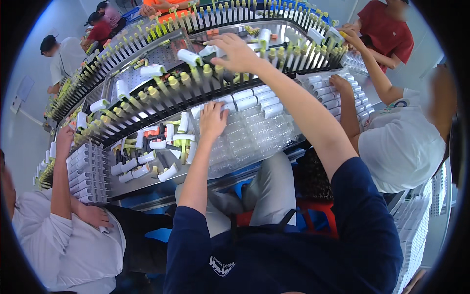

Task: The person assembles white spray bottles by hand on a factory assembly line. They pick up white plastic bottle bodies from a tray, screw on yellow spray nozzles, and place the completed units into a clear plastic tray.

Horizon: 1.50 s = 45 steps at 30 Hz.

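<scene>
My left hand [213, 120] lies over the left end of a row of white curved plastic shells [246, 103], fingers stretched and touching them. The shells sit along the far side of a clear plastic blister tray [252, 134], whose near pockets show bare. Farther off, my right hand [237, 53] reaches over a black rack of upright rods with yellow-green tops [185, 78]. Its fingers are spread, with nothing visible in them. Just left of it, a white shell with a green part [189, 57] sits among the rods.
Left of the tray lies a pile of white, green, black and orange parts [152, 147]. Stacked trays of white shells [88, 171] stand farther left, and another filled tray [327, 90] is on the right. Co-workers [401, 142] sit close on both sides.
</scene>
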Each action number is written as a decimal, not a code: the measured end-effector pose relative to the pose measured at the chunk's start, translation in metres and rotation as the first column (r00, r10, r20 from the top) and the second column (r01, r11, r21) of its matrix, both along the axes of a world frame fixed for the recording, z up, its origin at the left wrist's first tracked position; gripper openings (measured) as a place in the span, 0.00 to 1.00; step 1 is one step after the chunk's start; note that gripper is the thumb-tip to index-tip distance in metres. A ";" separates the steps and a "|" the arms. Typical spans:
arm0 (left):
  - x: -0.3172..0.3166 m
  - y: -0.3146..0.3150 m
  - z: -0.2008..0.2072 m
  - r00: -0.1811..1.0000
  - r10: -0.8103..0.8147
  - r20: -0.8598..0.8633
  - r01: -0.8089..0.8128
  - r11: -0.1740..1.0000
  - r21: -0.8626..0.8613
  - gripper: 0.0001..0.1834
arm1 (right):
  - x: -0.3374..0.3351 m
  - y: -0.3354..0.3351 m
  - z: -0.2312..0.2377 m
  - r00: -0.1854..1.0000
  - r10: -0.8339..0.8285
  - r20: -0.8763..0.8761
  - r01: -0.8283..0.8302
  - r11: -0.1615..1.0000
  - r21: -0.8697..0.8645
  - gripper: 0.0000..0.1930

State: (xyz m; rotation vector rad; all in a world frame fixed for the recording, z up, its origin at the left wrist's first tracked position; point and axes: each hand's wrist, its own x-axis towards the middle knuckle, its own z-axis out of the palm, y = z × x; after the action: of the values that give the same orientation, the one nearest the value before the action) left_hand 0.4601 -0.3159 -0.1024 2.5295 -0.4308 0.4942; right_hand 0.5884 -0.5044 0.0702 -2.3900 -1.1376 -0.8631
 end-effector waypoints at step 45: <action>0.122 0.083 0.204 0.993 -0.085 0.087 0.058 0.958 0.281 0.24 | -0.121 -0.027 -0.167 0.816 -0.431 -0.386 0.479 0.877 0.032 0.27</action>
State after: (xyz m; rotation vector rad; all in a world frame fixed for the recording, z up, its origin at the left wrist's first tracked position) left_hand 0.5825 -0.2329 0.1016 2.7533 -0.6682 0.5664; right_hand 0.4671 -0.5315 -0.0972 -2.6063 -0.3513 -0.5527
